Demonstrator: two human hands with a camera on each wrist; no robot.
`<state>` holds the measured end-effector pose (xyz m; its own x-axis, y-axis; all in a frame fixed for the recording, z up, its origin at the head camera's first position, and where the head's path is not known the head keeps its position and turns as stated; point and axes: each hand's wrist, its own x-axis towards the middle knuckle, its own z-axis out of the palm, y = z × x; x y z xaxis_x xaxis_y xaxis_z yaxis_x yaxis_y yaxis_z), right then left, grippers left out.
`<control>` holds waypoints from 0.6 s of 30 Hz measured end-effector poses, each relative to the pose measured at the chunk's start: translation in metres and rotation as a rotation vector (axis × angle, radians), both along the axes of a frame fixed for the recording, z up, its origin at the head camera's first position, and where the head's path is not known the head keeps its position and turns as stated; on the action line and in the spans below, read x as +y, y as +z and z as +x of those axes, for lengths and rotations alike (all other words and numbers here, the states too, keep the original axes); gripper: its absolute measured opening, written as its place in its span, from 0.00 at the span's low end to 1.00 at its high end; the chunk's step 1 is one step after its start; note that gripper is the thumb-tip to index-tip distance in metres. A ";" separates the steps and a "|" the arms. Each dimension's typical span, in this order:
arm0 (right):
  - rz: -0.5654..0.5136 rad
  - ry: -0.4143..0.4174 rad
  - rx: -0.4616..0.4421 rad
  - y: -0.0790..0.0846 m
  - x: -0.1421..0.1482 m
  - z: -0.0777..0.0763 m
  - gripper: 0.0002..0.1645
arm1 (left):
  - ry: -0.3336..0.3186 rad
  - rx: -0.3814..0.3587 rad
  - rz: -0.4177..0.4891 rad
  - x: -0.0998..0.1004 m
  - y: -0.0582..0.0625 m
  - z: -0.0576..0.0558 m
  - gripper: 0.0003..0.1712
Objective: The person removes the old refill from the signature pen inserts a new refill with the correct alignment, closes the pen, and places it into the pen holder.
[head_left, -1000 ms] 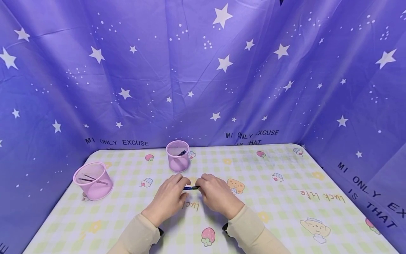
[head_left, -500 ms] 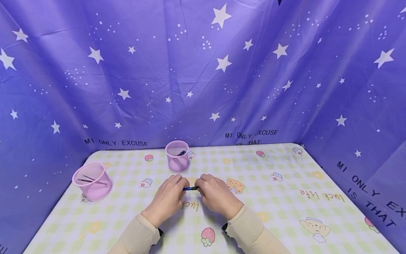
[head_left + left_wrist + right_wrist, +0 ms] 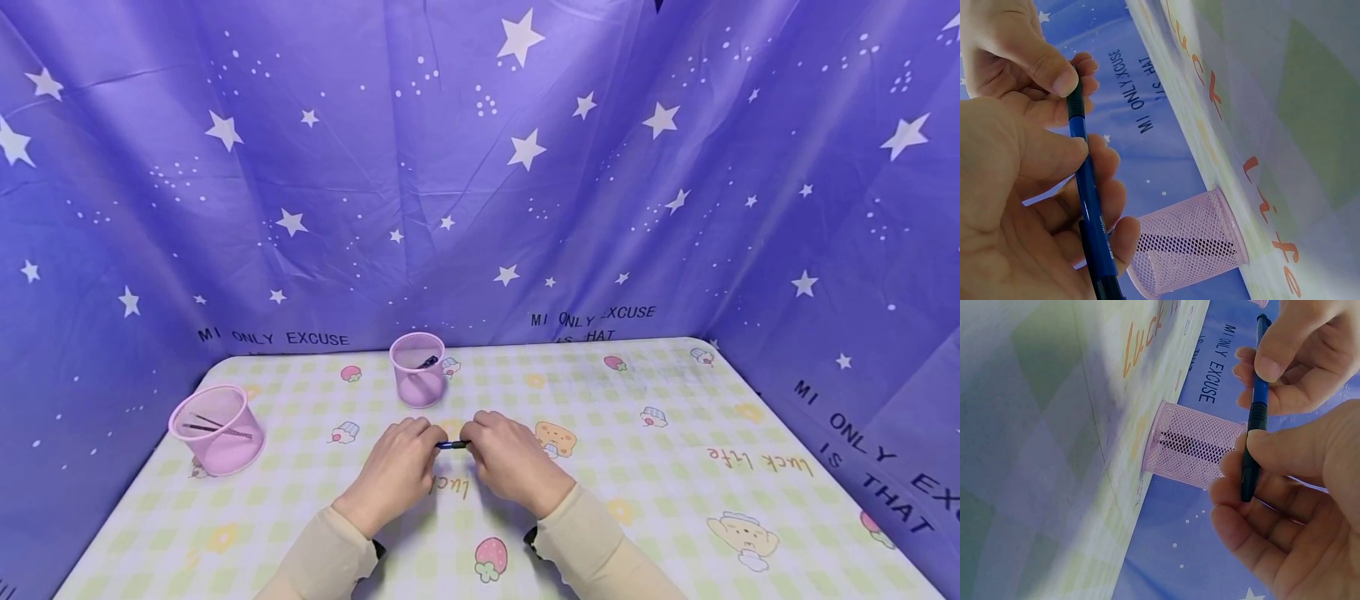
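Between the two hands a blue pen with a dark ribbed grip and dark tip is held lengthwise just above the table. The left hand pinches its blue barrel between thumb and fingers, as the left wrist view shows the pen lying across the fingers. At the other end, the right hand pinches the dark grip section near the tip, seen in the right wrist view on the pen. Beyond the hands stands a pink mesh pen cup with a dark pen-like item inside.
A second pink mesh cup, holding several thin dark sticks, stands at the table's left side. The checked tablecloth has printed cakes and strawberries. A purple star-printed curtain encloses the back and sides.
Both hands stay nearly in place on the pen. The visible stretch of pen between them shifts very slightly, and the whole view drifts a little left.
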<state>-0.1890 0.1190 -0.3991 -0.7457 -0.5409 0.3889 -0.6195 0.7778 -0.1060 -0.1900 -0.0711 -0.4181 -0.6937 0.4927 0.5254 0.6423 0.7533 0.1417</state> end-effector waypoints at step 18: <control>0.008 0.000 -0.003 0.000 0.000 0.000 0.06 | -0.003 -0.062 -0.014 0.000 0.000 0.001 0.11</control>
<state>-0.1889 0.1186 -0.3993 -0.7468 -0.5443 0.3822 -0.6194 0.7785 -0.1014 -0.1885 -0.0716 -0.4177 -0.7232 0.5023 0.4741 0.6351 0.7533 0.1707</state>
